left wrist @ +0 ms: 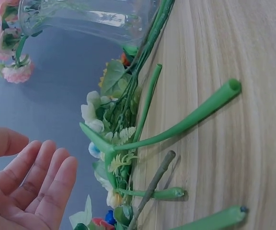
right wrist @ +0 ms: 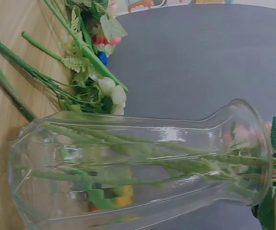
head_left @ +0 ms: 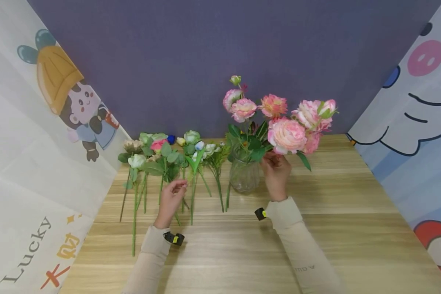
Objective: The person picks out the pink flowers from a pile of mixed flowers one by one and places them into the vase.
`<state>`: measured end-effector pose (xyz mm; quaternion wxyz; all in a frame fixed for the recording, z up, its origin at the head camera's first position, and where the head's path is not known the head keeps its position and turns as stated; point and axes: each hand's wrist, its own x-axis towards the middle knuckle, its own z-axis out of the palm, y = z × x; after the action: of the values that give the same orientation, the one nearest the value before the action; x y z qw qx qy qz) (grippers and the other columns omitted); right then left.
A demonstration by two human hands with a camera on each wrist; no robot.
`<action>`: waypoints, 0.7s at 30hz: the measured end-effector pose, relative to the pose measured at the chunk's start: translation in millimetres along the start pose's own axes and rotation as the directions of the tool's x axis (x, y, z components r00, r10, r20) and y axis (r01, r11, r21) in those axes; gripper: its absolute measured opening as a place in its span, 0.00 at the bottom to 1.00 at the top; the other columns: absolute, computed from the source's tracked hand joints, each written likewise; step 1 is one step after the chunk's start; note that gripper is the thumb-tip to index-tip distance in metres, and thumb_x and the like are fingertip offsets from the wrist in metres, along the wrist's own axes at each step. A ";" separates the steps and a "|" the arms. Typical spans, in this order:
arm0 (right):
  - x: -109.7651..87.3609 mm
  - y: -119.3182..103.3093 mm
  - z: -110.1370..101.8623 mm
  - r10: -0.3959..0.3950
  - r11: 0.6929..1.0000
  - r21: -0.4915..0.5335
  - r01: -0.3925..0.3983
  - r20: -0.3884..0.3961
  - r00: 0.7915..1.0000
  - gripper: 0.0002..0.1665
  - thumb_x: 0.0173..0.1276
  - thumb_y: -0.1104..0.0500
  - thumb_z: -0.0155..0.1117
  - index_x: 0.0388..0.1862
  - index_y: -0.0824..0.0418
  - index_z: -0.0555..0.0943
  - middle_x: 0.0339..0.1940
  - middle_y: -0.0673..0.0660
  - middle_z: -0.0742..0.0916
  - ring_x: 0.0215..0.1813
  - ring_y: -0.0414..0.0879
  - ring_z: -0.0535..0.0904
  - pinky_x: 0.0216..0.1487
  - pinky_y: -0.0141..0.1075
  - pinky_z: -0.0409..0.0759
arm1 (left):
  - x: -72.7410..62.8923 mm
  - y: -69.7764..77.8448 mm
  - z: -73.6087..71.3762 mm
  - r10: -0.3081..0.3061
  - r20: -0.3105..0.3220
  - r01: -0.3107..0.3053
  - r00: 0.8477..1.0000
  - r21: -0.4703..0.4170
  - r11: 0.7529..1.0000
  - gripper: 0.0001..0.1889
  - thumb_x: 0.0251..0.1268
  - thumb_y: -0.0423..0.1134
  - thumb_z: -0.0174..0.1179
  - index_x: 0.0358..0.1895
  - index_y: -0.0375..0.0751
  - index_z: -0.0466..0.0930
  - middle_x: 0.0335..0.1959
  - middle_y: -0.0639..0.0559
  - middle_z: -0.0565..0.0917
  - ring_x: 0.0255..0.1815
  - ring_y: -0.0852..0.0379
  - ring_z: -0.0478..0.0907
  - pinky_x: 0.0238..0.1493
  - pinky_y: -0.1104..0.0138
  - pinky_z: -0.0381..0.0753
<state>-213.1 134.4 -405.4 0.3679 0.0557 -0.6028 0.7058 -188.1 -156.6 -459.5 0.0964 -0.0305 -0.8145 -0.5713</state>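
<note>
A clear glass vase [head_left: 244, 176] stands upright on the table, holding pink and peach artificial flowers [head_left: 286, 134] with green leaves. In the right wrist view its stems [right wrist: 176, 165] cross inside the glass. My right hand [head_left: 276, 173] is at the right side of the vase mouth, curled fingers pinching a flower stem under the large pink bloom; the blooms and leaves partly hide the fingertips. My left hand [head_left: 172, 200] hovers over the stem ends of the flowers lying on the left, palm up with loosely bent fingers in the left wrist view, and holds nothing.
Several loose artificial flowers lie in a row left of the vase: a pale green bloom [head_left: 136, 161], a pink rose [head_left: 159, 144] and white blossoms [head_left: 209, 150]. Their stems point toward the front. A dark grey panel [head_left: 191, 61] stands behind the wooden table [head_left: 220, 253], printed curtains [head_left: 29, 163] at the sides.
</note>
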 end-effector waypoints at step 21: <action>1.9 24.7 -3.1 0.370 0.644 0.691 -0.328 0.093 0.924 0.18 0.61 0.83 0.50 0.22 0.67 0.79 0.20 0.55 0.82 0.24 0.42 0.79 0.30 0.33 0.80 | 7.8 -42.8 -7.2 -0.037 -0.073 0.046 0.997 0.118 0.992 0.12 0.67 0.36 0.57 0.48 0.33 0.81 0.40 0.41 0.83 0.40 0.50 0.78 0.38 0.70 0.76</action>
<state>-227.8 138.0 -425.2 0.1935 0.0526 -0.2819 0.9383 -201.6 -178.6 -495.2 0.1149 0.0125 -0.8437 -0.5243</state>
